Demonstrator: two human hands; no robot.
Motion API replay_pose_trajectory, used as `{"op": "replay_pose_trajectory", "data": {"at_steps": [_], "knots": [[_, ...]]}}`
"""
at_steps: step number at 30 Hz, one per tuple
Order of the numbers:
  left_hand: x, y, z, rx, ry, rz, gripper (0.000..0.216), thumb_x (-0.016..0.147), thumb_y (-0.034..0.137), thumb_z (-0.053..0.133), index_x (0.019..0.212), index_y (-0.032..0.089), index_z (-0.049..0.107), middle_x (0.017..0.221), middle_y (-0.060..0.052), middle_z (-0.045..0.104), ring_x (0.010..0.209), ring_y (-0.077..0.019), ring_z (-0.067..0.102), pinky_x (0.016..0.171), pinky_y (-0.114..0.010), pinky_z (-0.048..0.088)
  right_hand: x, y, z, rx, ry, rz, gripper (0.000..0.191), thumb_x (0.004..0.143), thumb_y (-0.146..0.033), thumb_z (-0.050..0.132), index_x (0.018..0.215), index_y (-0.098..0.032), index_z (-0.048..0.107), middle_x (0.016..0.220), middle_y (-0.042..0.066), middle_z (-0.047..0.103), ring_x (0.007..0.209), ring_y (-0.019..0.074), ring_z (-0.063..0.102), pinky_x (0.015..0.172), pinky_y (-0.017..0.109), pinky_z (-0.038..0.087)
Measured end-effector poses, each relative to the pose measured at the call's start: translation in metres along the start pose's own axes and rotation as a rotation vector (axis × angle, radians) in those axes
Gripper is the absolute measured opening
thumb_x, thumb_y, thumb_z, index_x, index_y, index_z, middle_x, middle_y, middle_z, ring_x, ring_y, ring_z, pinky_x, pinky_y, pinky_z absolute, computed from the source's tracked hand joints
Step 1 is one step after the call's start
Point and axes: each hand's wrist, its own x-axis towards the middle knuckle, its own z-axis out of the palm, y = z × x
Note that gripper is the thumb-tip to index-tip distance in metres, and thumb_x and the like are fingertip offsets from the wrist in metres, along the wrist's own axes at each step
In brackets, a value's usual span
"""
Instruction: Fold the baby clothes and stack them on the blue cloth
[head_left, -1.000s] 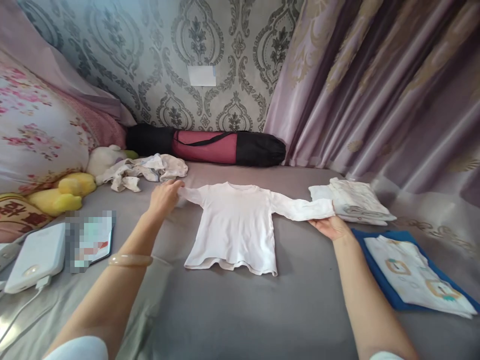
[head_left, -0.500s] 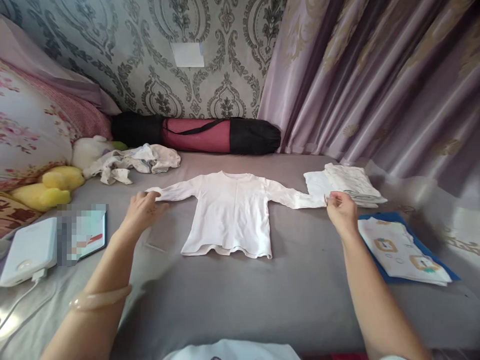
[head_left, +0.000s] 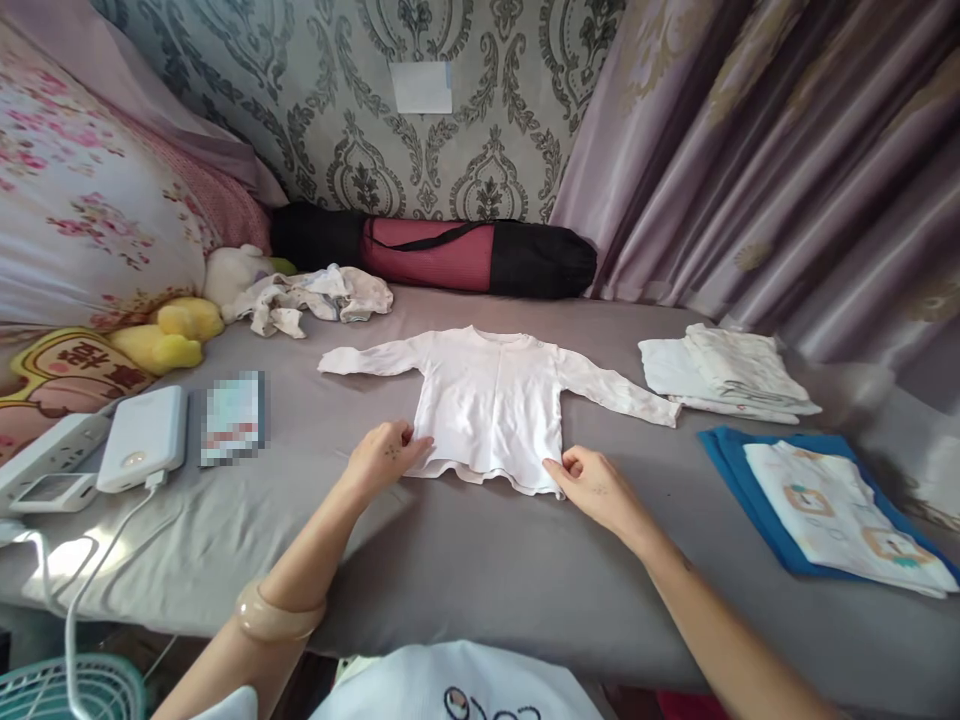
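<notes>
A small white long-sleeved shirt (head_left: 491, 405) lies spread flat on the grey bed sheet (head_left: 465, 570), its neckline away from me and both sleeves stretched outward. At the lower left corner of its hem, my left hand (head_left: 381, 462) is closed, thumb and fingers pinching the fabric. My right hand (head_left: 602, 492) pinches the opposite hem corner in the same way. The hem between them is slightly wavy.
Folded white clothes (head_left: 739, 370) and a patterned garment (head_left: 847, 515) on blue cloth (head_left: 724, 450) lie right. Crumpled clothes (head_left: 322, 300) sit back left, before a rolled mat bag (head_left: 427, 255). A white power bank (head_left: 142, 440) and power strip (head_left: 56, 460) are left.
Both hands have let go of the sleeve cuffs and moved inward and toward me to the shirt's hem corners. The view has shifted somewhat left.
</notes>
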Motion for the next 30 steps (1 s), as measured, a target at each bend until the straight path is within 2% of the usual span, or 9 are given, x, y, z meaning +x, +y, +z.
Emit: {"op": "replay_pose_trajectory", "data": {"at_steps": [3,5,9,13,16,19,23,27,30], "knots": [[-0.003,0.002,0.005,-0.057,0.033,0.024,0.033,0.077,0.051,0.05,0.064,0.02,0.047,0.061,0.002,0.048,0.06,-0.0143,0.044,0.057,-0.026,0.031,0.001,-0.005,0.004,0.042,0.022,-0.026,0.028,0.082,-0.042,0.054,0.063,-0.022,0.049,0.057,-0.003,0.056,0.055,0.0131,0.048,0.054,0.024,0.032],[-0.003,0.0,0.007,-0.145,0.064,0.03,0.034,0.075,0.052,0.052,0.064,0.02,0.047,0.06,0.003,0.048,0.059,-0.0135,0.043,0.056,-0.026,0.031,0.001,-0.007,0.005,0.169,0.03,-0.014,0.025,0.08,-0.04,0.055,0.063,-0.022,0.049,0.058,-0.004,0.056,0.054,0.0126,0.049,0.054,0.024,0.034],[-0.002,-0.005,0.008,-0.458,0.096,-0.021,0.04,0.07,0.058,0.058,0.07,0.018,0.052,0.063,0.002,0.051,0.06,-0.013,0.046,0.055,-0.024,0.033,0.0,-0.011,0.003,0.693,-0.017,0.177,0.024,0.072,-0.039,0.066,0.068,-0.022,0.05,0.055,-0.006,0.049,0.054,0.0114,0.05,0.055,0.024,0.044],[-0.003,-0.005,0.006,-0.839,-0.003,-0.199,0.055,0.06,0.055,0.072,0.095,0.017,0.055,0.073,-0.001,0.063,0.063,-0.0151,0.055,0.053,-0.024,0.039,0.0,-0.013,0.001,1.225,-0.104,0.375,0.032,0.064,-0.038,0.076,0.072,-0.022,0.049,0.06,-0.005,0.054,0.058,0.012,0.054,0.054,0.024,0.048],[-0.007,-0.005,0.001,-1.014,-0.053,-0.236,0.08,0.054,0.046,0.079,0.123,0.02,0.049,0.077,0.0,0.064,0.069,-0.0169,0.059,0.058,-0.026,0.047,-0.001,-0.01,-0.001,1.346,-0.075,0.395,0.032,0.06,-0.034,0.078,0.079,-0.021,0.055,0.066,-0.003,0.059,0.059,0.0119,0.055,0.05,0.022,0.045],[-0.009,-0.01,-0.002,-1.046,-0.086,-0.169,0.086,0.054,0.045,0.08,0.13,0.023,0.048,0.072,0.003,0.06,0.063,-0.0142,0.057,0.058,-0.026,0.048,-0.001,-0.004,-0.003,1.212,0.026,0.322,0.033,0.059,-0.033,0.078,0.086,-0.021,0.061,0.069,-0.003,0.058,0.059,0.0109,0.052,0.049,0.02,0.041],[-0.006,-0.021,0.001,-0.891,-0.099,-0.098,0.065,0.059,0.055,0.073,0.108,0.014,0.063,0.064,0.004,0.052,0.051,-0.0102,0.047,0.05,-0.024,0.04,-0.001,0.009,0.0,0.711,0.141,0.076,0.024,0.073,-0.038,0.064,0.089,-0.019,0.066,0.079,0.001,0.061,0.061,0.0126,0.051,0.052,0.024,0.04],[-0.005,-0.028,0.005,-0.566,-0.1,-0.029,0.053,0.069,0.057,0.062,0.101,0.015,0.067,0.067,0.001,0.052,0.058,-0.0148,0.053,0.056,-0.027,0.042,-0.007,0.017,0.003,0.151,0.156,-0.126,0.017,0.084,-0.025,0.051,0.088,-0.02,0.067,0.085,0.003,0.062,0.067,0.0141,0.055,0.066,0.027,0.041],[-0.007,-0.029,0.003,-0.206,-0.001,0.077,0.039,0.076,0.05,0.056,0.097,0.02,0.07,0.081,-0.005,0.058,0.076,-0.0212,0.059,0.071,-0.033,0.047,-0.015,0.009,-0.007,-0.113,0.078,-0.158,0.021,0.09,-0.023,0.046,0.091,-0.022,0.067,0.091,0.004,0.06,0.074,0.0149,0.058,0.066,0.025,0.04]]}}
